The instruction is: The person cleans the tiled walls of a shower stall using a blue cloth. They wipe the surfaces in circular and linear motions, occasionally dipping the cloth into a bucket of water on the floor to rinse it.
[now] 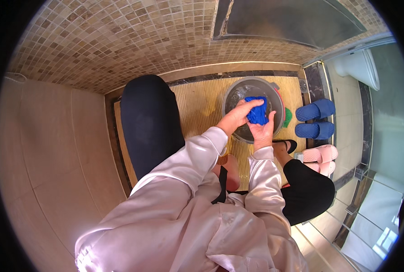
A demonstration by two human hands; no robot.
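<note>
A bunched, wet-looking blue cloth [256, 111] is held in both hands above a round grey basin [275, 94] with clear water in it. My left hand [239, 114] grips the cloth from its left side, thumb lying across the top. From below and to the right, my right hand [262, 130] cups it, with the thumb standing up beside the cloth. The fingers of both hands are partly hidden behind the folds.
The basin stands on a ribbed tan mat [197, 104]. At its right lies something green [287, 117]. Blue slippers [315, 119] and pink slippers [319, 158] sit farther right, near a glass partition. A tiled wall [156, 41] rises beyond the mat.
</note>
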